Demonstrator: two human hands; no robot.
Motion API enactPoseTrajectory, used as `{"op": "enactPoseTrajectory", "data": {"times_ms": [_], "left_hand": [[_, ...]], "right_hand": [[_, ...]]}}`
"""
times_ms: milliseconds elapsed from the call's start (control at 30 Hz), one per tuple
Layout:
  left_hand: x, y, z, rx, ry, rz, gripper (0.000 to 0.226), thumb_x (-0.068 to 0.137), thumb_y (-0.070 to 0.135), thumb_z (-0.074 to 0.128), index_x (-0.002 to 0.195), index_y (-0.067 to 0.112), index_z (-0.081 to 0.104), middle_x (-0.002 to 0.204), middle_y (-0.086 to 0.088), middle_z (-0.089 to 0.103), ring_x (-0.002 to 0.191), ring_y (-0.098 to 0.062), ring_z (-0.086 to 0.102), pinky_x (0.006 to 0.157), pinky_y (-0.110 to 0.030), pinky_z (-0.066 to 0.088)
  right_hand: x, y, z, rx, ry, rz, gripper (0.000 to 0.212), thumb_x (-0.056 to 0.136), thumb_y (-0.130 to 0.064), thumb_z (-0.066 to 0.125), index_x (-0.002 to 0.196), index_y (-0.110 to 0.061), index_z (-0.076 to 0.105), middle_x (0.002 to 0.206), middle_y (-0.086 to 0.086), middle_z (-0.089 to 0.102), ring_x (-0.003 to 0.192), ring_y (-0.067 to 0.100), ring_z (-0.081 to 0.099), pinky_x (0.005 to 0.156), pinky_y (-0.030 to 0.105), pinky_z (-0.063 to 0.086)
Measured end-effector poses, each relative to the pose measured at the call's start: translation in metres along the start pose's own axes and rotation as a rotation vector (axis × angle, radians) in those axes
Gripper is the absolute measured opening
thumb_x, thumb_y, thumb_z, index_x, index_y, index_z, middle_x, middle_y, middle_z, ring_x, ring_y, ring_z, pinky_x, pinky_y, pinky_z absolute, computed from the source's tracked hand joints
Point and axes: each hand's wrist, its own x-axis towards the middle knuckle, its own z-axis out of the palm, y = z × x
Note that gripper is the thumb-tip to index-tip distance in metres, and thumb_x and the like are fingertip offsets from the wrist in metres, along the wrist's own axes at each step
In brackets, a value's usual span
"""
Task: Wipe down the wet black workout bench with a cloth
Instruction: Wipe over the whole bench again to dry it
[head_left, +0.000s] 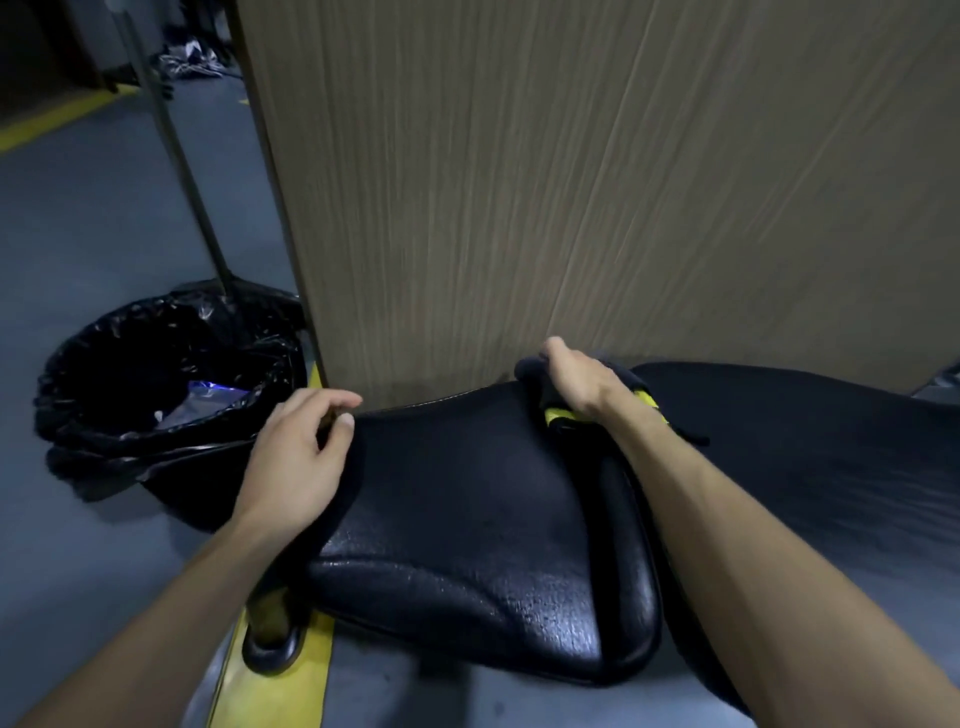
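Bin (156, 374) at 9 o'clock, black liner, holds a crumpled wrapper. Left hand (296, 457) pinches the near edge of the black cloth (441, 457) spread over the wet bench seat (467, 587); right hand (576, 379) at 1 o'clock clenches its bunched far end. Cloth looks soft, limp, light: hold by edges.

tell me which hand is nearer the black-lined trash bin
Left. The left hand grips the cloth edge right beside the trash bin; the right hand holds its far edge, farther away.
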Motion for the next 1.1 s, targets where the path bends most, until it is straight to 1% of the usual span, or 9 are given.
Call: {"op": "enactPoseTrajectory", "data": {"times_ms": [67, 133, 233, 333, 500, 633, 767, 967, 1100], "left_hand": [[0.001, -0.003, 0.001, -0.040, 0.005, -0.025, 0.020, 0.099, 0.018, 0.055, 0.111, 0.025, 0.068, 0.112, 0.013, 0.061, 0.109, -0.014, 0.058, 0.098, -0.035, 0.045], [-0.001, -0.003, 0.001, -0.075, 0.018, -0.050, 0.020, 0.098, 0.017, 0.056, 0.110, 0.026, 0.068, 0.110, 0.013, 0.062, 0.105, -0.012, 0.060, 0.093, -0.028, 0.044], [-0.003, -0.003, 0.001, -0.074, 0.011, -0.068, 0.020, 0.099, 0.016, 0.056, 0.112, 0.025, 0.068, 0.111, 0.013, 0.062, 0.107, -0.011, 0.059, 0.092, -0.025, 0.042], [-0.004, -0.003, 0.000, -0.049, -0.012, -0.079, 0.021, 0.099, 0.019, 0.055, 0.115, 0.024, 0.067, 0.115, 0.013, 0.061, 0.112, -0.012, 0.055, 0.096, -0.028, 0.040], [-0.004, -0.002, 0.001, -0.022, -0.016, -0.075, 0.022, 0.100, 0.021, 0.052, 0.117, 0.025, 0.066, 0.118, 0.014, 0.060, 0.114, -0.010, 0.051, 0.095, -0.024, 0.035], [-0.001, -0.008, 0.006, -0.086, 0.045, -0.102, 0.024, 0.101, 0.019, 0.048, 0.119, 0.026, 0.062, 0.116, 0.017, 0.058, 0.111, -0.008, 0.053, 0.096, -0.029, 0.042], [0.001, -0.012, 0.010, -0.101, 0.061, -0.084, 0.029, 0.102, 0.016, 0.043, 0.125, 0.025, 0.057, 0.120, 0.017, 0.055, 0.117, -0.007, 0.050, 0.100, -0.029, 0.040], [0.000, -0.016, 0.007, -0.119, 0.077, -0.066, 0.035, 0.101, 0.008, 0.041, 0.131, 0.020, 0.054, 0.125, 0.010, 0.053, 0.124, -0.011, 0.047, 0.107, -0.031, 0.037], [0.000, -0.018, 0.007, -0.094, 0.068, -0.086, 0.035, 0.102, 0.008, 0.040, 0.130, 0.020, 0.054, 0.124, 0.012, 0.050, 0.125, -0.011, 0.045, 0.108, -0.032, 0.037]], "right_hand": [[0.006, 0.009, -0.016, 0.225, -0.071, 0.052, 0.051, 0.086, -0.049, 0.040, 0.106, -0.013, 0.070, 0.118, 0.006, 0.070, 0.109, 0.026, 0.061, 0.105, 0.046, 0.042], [0.002, 0.014, -0.028, 0.135, -0.110, 0.007, 0.043, 0.086, -0.034, 0.055, 0.123, -0.016, 0.068, 0.128, 0.010, 0.066, 0.115, 0.025, 0.060, 0.106, 0.039, 0.041], [-0.007, 0.022, -0.028, -0.273, -0.141, -0.100, 0.054, 0.103, -0.037, 0.041, 0.154, -0.024, 0.035, 0.155, 0.005, 0.041, 0.145, 0.023, 0.034, 0.119, 0.036, 0.020], [-0.018, 0.036, -0.016, -0.492, -0.067, -0.178, 0.061, 0.105, -0.051, 0.020, 0.159, -0.023, 0.020, 0.162, -0.002, 0.030, 0.152, 0.014, 0.017, 0.124, 0.042, 0.002], [-0.012, 0.021, -0.005, -0.527, 0.084, -0.189, 0.058, 0.101, -0.047, 0.003, 0.137, -0.022, 0.042, 0.133, 0.003, 0.055, 0.123, 0.030, 0.053, 0.110, 0.041, 0.030], [0.025, -0.005, 0.001, -0.475, 0.004, -0.032, 0.065, 0.094, -0.062, 0.012, 0.132, -0.032, 0.056, 0.130, 0.009, 0.061, 0.115, 0.037, 0.055, 0.084, 0.041, 0.035], [0.034, -0.035, 0.016, -0.577, -0.025, -0.043, 0.081, 0.076, -0.073, 0.013, 0.126, -0.032, 0.062, 0.131, 0.011, 0.061, 0.118, 0.036, 0.055, 0.084, 0.042, 0.035], [0.004, -0.123, 0.092, -0.637, -0.142, -0.355, 0.071, 0.092, -0.070, 0.025, 0.127, -0.025, 0.065, 0.131, 0.014, 0.064, 0.121, 0.033, 0.058, 0.087, 0.040, 0.038], [0.013, -0.097, 0.064, -0.570, -0.151, -0.284, 0.078, 0.087, -0.082, 0.025, 0.133, -0.030, 0.062, 0.135, 0.012, 0.062, 0.124, 0.034, 0.056, 0.096, 0.041, 0.042]]}}
